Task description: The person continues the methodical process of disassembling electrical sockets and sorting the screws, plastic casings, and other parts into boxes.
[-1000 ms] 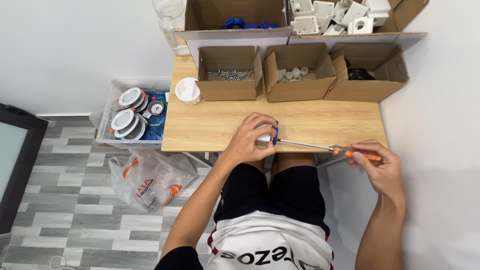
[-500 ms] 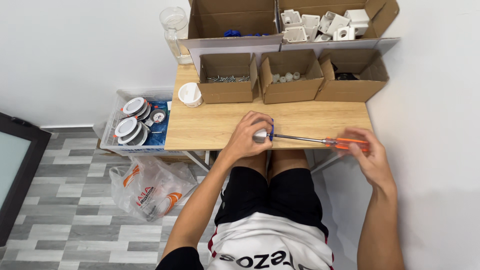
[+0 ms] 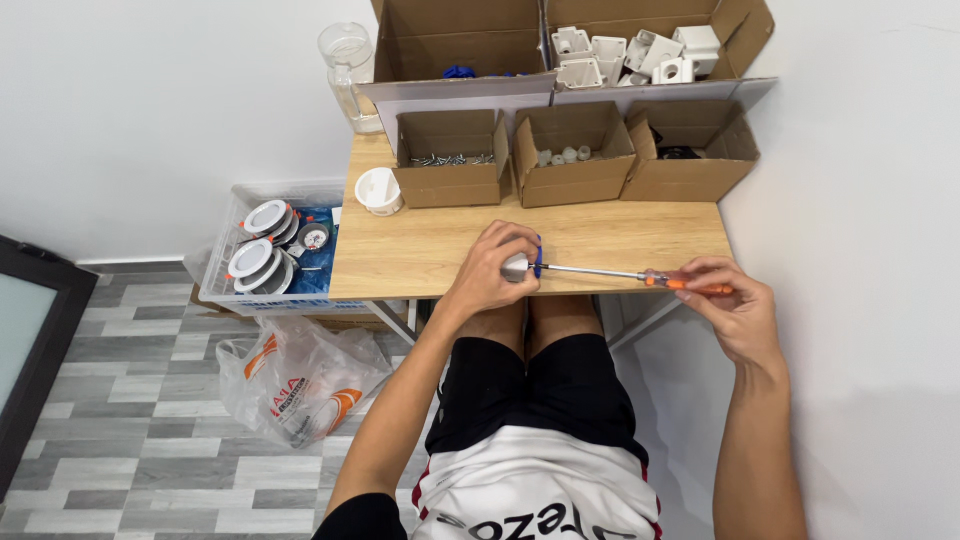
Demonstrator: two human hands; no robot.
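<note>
A makeshift assembly workstation in a plain white-walled room: a small wooden surface (image 3: 600, 235) carries open cardboard boxes (image 3: 450, 165) sorted with screws, grey fittings and white plastic housings (image 3: 625, 55). Beside it, a clear crate of round light fixtures (image 3: 265, 245) and a plastic bag (image 3: 300, 380) sit on grey plank flooring.

On the desk (image 3: 600, 235), three open boxes (image 3: 572, 160) stand in a row along the far edge with a small cup (image 3: 379, 190) to their left, larger boxes (image 3: 560, 45) sit behind them, and a crate (image 3: 262, 250) and bag (image 3: 300, 385) lie on the floor (image 3: 110, 440) to the left.
</note>
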